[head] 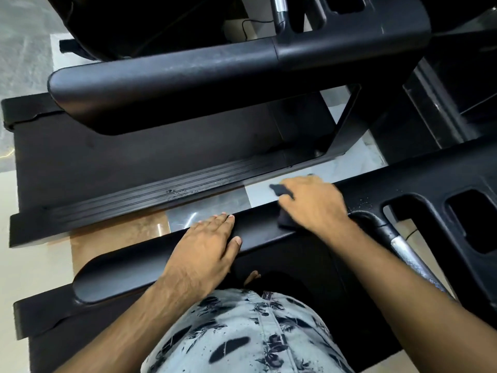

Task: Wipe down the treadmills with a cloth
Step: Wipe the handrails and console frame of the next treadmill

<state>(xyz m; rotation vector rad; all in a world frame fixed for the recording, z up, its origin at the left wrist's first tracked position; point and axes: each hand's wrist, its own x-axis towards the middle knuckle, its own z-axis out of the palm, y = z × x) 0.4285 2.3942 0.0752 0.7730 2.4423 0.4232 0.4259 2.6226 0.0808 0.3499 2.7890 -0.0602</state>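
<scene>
Closest to us is a pale grey shirt with a dark flower print (250,332), filling the bottom of the view, with both bare forearms reaching out past it. Our left hand (207,243) lies flat on the long black padded handrail (129,273) of the near treadmill (40,313). Its fingers are straight and close together with the thumb alongside, and it holds nothing. Further right along the same handrail, our right hand (314,203) is curled over a small dark cloth (285,223) and presses it onto the rail's top. One bunch of the cloth shows under the palm, and a tail pokes out between the fingers on the far side. The two hands are near each other but apart.

Just right of the right wrist, a silver metal grip bar (408,251) slants down from the black plastic console frame (430,181), which has open cut-outs. Beyond the handrail we see glossy grey and brown floor tiles (209,211). Past them lie the ribbed black side rail (161,195) and dark running belt (107,154) of a second treadmill (27,109). Its upper black handrail (161,92) crosses the top of the view, with pale streaks on its surface.
</scene>
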